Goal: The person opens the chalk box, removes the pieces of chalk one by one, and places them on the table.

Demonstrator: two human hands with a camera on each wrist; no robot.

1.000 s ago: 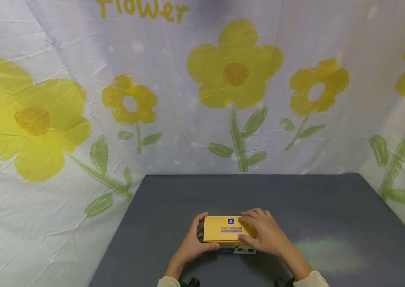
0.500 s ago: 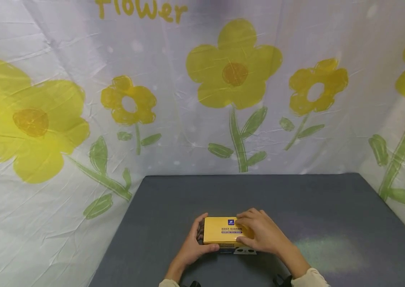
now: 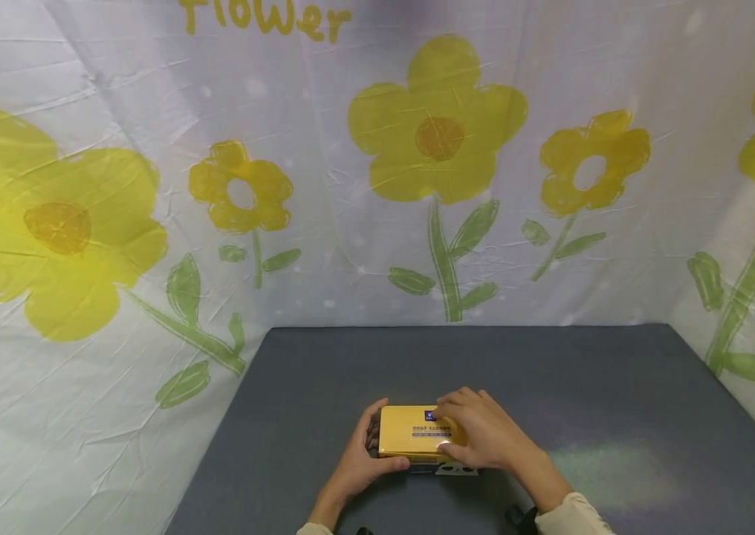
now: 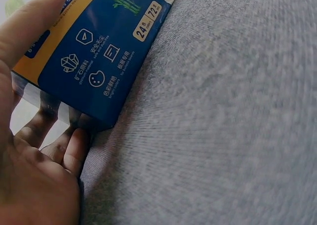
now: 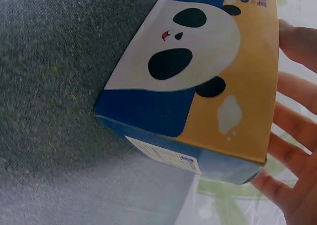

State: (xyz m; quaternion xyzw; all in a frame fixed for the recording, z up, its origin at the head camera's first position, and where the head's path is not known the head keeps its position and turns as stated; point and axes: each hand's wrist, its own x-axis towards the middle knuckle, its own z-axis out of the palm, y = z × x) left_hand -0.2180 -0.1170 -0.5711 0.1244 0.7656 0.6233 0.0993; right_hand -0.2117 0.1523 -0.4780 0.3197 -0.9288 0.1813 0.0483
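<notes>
A yellow and blue tissue box (image 3: 411, 435) with a panda print (image 5: 198, 51) sits near the front of the grey table (image 3: 551, 371). My left hand (image 3: 371, 447) grips its left end, thumb along the front edge and fingers (image 4: 59, 145) curled under and behind it. My right hand (image 3: 463, 431) lies over the right half of the top, thumb on the front face and fingers (image 5: 297, 136) spread past the far side. The box looks slightly tilted, its blue side (image 4: 99, 51) close to the cloth.
A white backdrop with yellow flowers (image 3: 438, 126) stands behind and to both sides of the table. Grey cloth stretches away behind the box and to its right (image 3: 618, 416). The table's left edge (image 3: 230, 416) runs near my left hand.
My right hand has slid a little to the left across the top of the box. The box has tipped slightly between both hands. The left hand keeps its hold.
</notes>
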